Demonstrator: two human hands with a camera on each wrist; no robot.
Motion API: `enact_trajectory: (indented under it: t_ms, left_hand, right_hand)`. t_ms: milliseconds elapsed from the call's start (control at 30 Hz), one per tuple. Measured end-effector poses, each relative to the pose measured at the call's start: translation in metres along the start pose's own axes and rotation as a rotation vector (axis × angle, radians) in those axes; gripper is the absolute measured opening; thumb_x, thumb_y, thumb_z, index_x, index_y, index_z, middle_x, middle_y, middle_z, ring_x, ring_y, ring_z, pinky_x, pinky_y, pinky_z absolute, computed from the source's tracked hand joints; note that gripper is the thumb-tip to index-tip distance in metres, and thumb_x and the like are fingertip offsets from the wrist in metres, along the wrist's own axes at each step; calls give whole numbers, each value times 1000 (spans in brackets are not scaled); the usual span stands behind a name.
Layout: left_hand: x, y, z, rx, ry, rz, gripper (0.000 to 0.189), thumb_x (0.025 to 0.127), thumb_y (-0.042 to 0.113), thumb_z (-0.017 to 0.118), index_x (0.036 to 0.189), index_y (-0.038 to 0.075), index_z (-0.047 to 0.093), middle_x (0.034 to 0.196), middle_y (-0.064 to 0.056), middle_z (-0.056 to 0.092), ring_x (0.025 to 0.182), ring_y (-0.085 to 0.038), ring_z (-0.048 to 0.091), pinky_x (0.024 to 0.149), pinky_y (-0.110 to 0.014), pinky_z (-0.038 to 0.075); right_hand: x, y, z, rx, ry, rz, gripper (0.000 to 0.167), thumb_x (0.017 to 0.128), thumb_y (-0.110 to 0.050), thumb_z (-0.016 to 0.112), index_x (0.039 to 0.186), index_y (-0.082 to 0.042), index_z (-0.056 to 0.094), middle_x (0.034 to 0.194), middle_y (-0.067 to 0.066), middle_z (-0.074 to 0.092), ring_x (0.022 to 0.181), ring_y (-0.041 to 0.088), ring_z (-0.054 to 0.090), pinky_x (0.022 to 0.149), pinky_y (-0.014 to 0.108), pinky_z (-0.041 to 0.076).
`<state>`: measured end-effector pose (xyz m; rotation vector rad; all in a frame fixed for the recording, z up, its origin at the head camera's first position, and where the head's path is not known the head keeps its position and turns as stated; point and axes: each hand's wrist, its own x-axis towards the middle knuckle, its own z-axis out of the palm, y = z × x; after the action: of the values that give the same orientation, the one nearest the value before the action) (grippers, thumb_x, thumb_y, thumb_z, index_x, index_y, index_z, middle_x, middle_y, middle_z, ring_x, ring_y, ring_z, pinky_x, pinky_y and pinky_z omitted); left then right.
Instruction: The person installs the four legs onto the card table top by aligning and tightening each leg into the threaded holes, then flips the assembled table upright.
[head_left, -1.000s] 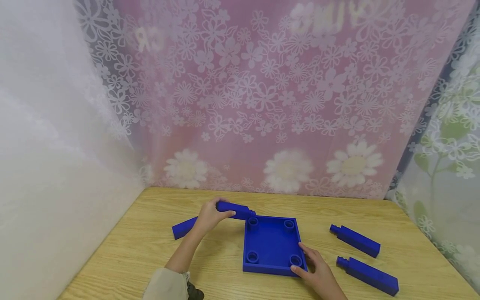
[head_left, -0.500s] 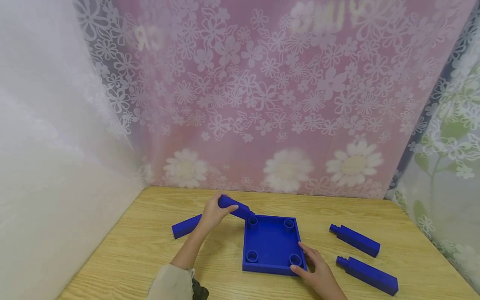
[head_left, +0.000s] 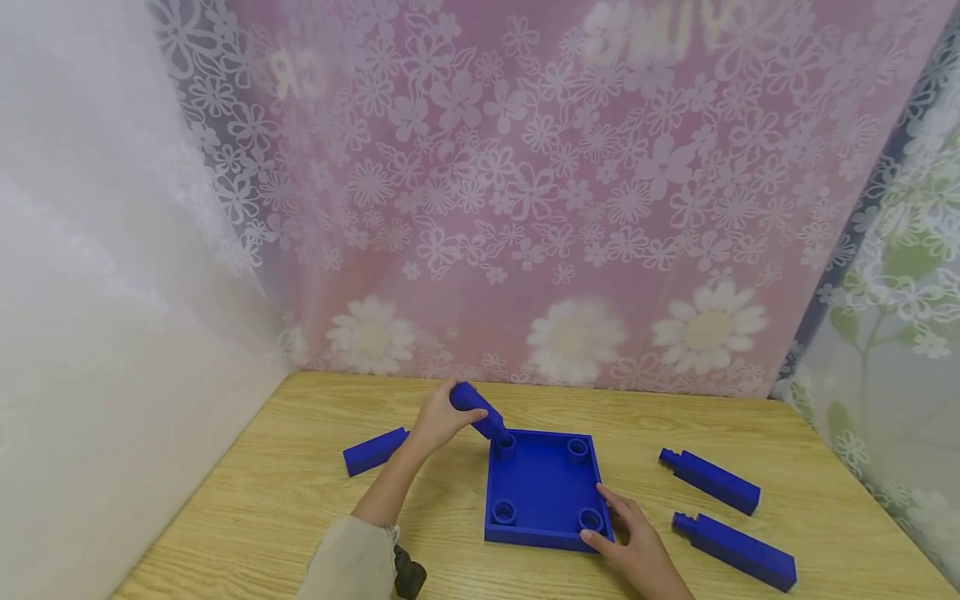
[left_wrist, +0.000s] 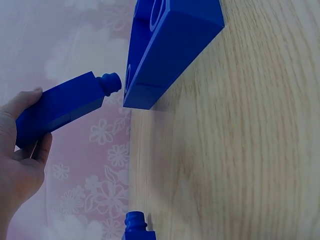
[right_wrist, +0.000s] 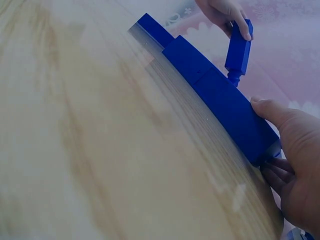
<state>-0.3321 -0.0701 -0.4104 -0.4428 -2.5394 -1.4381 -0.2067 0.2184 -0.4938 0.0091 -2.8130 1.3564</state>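
Observation:
My left hand [head_left: 435, 421] holds a blue screw-in table leg [head_left: 482, 412] by its thick end, tilted with the threaded tip down. In the head view that tip overlaps the back left socket [head_left: 507, 444] of the square blue tabletop [head_left: 543, 483], which lies with its raised rim and round corner sockets facing up. The left wrist view shows the leg's threaded tip [left_wrist: 111, 83] close to the rim. My right hand [head_left: 633, 537] grips the front right corner of the tabletop, thumb on the near rim and fingers along the right side.
On the wooden table [head_left: 262, 508], another blue leg [head_left: 375, 452] lies left of the tabletop, behind my left forearm. To the right lie two more legs, a farther one [head_left: 712, 482] and a nearer one [head_left: 738, 552]. A pink flowered curtain [head_left: 525, 208] hangs behind.
My left hand has moved slightly right and raised the leg's thick end, so the leg slants more steeply over the back left socket. The right hand and tabletop stay nearly still.

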Motion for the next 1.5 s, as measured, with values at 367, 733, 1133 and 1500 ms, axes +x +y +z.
enact_trajectory:
  t_ms: [367, 733, 1133, 1500]
  left_hand:
    - [4, 11, 9, 69, -112, 20, 43, 79, 21, 74, 116, 6, 57, 116, -13, 54, 102, -30, 55, 82, -41, 48]
    - [8, 12, 18, 82, -151, 51, 40, 78, 15, 75, 114, 8, 57, 119, -13, 52, 105, -31, 54, 83, -41, 47]
    - [10, 16, 36, -36, -90, 44, 50, 80, 11, 72, 125, 4, 49, 118, -16, 51, 101, -31, 55, 74, -37, 51]
    - [8, 20, 49, -141, 27, 87, 41, 88, 22, 64, 124, 8, 52, 111, -10, 55, 93, -24, 56, 69, -31, 51]
  right_hand:
    - [0, 1, 1, -5, 3, 10, 80, 77, -45, 70, 139, -4, 39, 130, 25, 41, 115, 43, 44, 91, 61, 32]
    - [-3, -1, 0, 12, 5, 3, 79, 77, -43, 71, 139, -5, 40, 129, 24, 42, 115, 41, 45, 91, 58, 35]
    - [-2, -1, 0, 11, 5, -6, 79, 78, -43, 70, 139, -4, 39, 130, 24, 41, 115, 42, 44, 91, 58, 35]
    - [0, 0, 1, 19, 14, -3, 80, 77, -45, 71, 138, -5, 40, 132, 24, 40, 118, 42, 42, 93, 57, 33]
